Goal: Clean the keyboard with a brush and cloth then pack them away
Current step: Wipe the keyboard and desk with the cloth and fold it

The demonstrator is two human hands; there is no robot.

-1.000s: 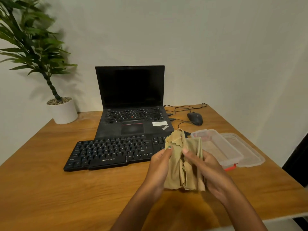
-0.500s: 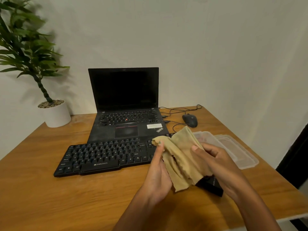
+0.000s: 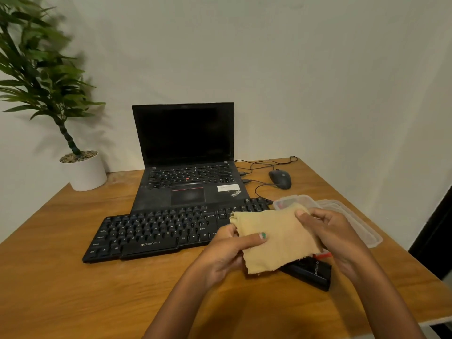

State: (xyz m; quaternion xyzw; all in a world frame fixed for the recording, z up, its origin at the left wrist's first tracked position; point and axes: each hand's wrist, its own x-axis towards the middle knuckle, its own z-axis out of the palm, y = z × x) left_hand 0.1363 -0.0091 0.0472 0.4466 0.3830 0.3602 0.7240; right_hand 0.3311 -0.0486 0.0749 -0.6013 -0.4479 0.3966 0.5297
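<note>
Currently both hands, left hand (image 3: 227, 250) and right hand (image 3: 335, 234), pinch the cloth (image 3: 276, 237) flat; fold edges squarely before boxing in the container (image 3: 297, 200).

Left hand (image 3: 227, 250) and right hand (image 3: 330, 231) raised side by side, thumbs pinching.

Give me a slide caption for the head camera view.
Both hands, left and right, hold a tan cloth above the black keyboard.

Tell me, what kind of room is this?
Probably a home office or study corner. A wooden desk stands against a plain wall, with a laptop, a keyboard and a mouse on it, and a potted plant at the back.
</note>
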